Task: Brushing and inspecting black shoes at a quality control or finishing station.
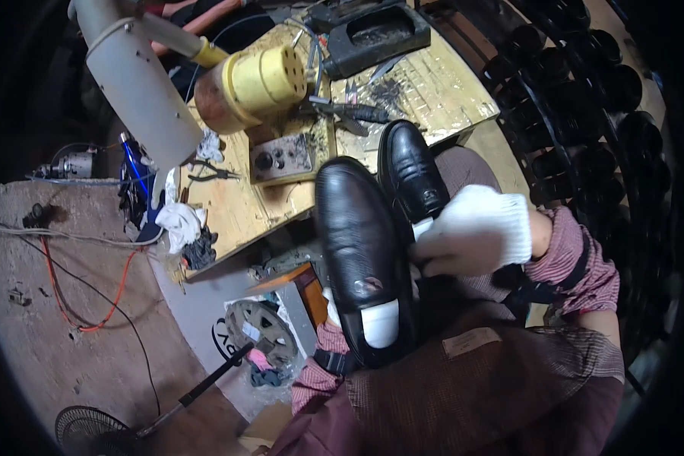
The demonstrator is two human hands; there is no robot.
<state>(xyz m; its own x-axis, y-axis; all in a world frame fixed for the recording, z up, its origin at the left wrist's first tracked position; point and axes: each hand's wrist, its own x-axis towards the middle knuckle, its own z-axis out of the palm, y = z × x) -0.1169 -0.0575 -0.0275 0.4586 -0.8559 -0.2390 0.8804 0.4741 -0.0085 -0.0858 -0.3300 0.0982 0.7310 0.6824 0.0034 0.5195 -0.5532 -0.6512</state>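
Note:
A black leather slip-on shoe (353,220) stands out in front of my body, toe pointing away, with a white form showing in its opening. My left hand (330,308), in a white glove, grips it from the left and below; the shoe hides most of the fingers. Just beyond and to the right is a second black shoe (410,163), also with a white form inside, beside my knee. My right hand (475,232), white-gloved and slightly blurred, is curled closed over this shoe's heel end, fingertips close to the first shoe's side. What those fingers hold is hidden.
A wooden workbench (452,87) lies ahead, bearing a yellow-capped machine part (270,80), pliers (214,173), a black tray (380,34) and white rags (181,224). Racks of dark shoes (577,137) stand at right. A fan (91,429) and cables are on the lower left floor.

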